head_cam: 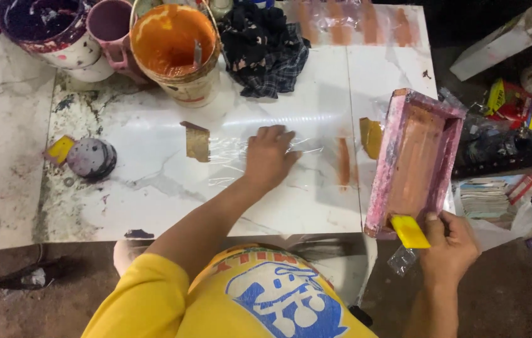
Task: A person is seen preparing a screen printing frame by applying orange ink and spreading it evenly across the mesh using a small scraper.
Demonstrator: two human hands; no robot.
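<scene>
Clear plastic film (pixel 260 153): lies flat on the white marble-patterned tabletop (pixel 153 188), near its middle, pressed under the left hand (pixel 268 156), whose palm is down and fingers spread open on it.
Yellow scraper (pixel 409 231): pinched between thumb and fingers of the right hand (pixel 450 249), past the table's right edge, its blade touching the lower end of the pink-stained wooden screen frame (pixel 415 161).
Screen frame: stands tilted at the table's right edge, orange-smeared mesh facing up.
Orange paint streak (pixel 343 161): on the tabletop just right of the film.
Ochre patches: one (pixel 197 143) at the film's left end, one (pixel 371 137) beside the frame.
Orange paint bucket (pixel 175 44), purple paint bucket (pixel 44 28), mauve mug (pixel 111 28): far edge, left.
Dark checked rag (pixel 266 47): just right of the orange bucket.
Round purple-stained lid (pixel 91 158): left side, well apart from the film.
</scene>
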